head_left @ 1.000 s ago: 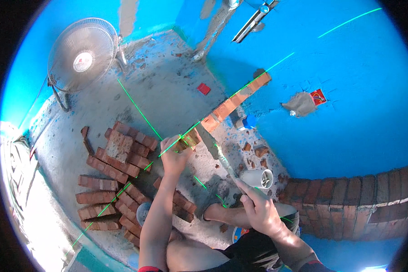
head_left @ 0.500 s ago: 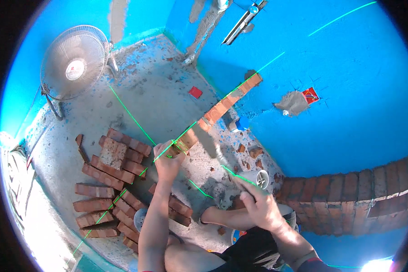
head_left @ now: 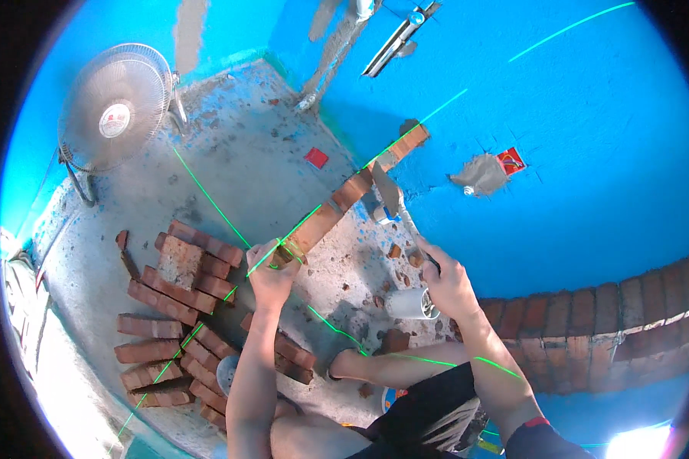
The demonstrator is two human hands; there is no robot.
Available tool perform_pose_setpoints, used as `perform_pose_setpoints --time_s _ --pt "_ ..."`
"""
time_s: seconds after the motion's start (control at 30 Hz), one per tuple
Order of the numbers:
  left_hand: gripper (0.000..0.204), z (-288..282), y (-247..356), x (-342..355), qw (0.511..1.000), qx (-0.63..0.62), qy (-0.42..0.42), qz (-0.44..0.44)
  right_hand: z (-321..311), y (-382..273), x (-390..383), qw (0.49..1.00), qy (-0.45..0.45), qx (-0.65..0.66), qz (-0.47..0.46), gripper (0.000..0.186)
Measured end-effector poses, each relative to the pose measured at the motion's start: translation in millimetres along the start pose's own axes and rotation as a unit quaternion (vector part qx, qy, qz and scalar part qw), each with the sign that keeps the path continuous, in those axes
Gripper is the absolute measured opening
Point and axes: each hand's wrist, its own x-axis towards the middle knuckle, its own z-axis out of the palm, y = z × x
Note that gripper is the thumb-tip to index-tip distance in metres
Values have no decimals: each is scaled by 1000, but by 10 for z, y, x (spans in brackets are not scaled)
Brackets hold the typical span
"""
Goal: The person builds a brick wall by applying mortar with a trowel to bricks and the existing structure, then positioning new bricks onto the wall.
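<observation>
My left hand [head_left: 272, 279] is closed round the near end of a brick [head_left: 314, 228], which lies in line with a narrow row of bricks [head_left: 354, 188] running toward the blue wall. My right hand [head_left: 452, 283] grips the handle of a long trowel [head_left: 386, 187], whose blade is tilted at the right side of that row, about midway along it. Bright green laser lines run along the row and across the floor and wall. Just below my right hand lies a white cylindrical container [head_left: 407, 304] with something inside it.
Loose bricks [head_left: 161, 294] are piled at left. A standing fan [head_left: 134, 107] is at upper left, and a red square piece [head_left: 316, 157] lies on the floor. Low brickwork [head_left: 601, 321] runs along the right. A red wall box [head_left: 511, 161] and a blue-and-white container [head_left: 384, 216] are beyond the row.
My right hand and the trowel have moved forward and up, from the row's near part to its middle. My left hand still grips the near brick. The view has shifted slightly.
</observation>
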Motion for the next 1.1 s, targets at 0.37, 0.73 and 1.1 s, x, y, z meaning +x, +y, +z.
perform_pose_setpoints --time_s 0.37,0.73,1.1 --pt "41 18 54 -7 1000 -9 27 8 15 112 32 997 -25 26 73 42" --pt "44 11 41 -21 999 0 30 -23 105 280 20 998 -11 51 46 40" --pt "47 6 42 -12 993 91 22 69 97 300 8 994 -16 85 67 42"
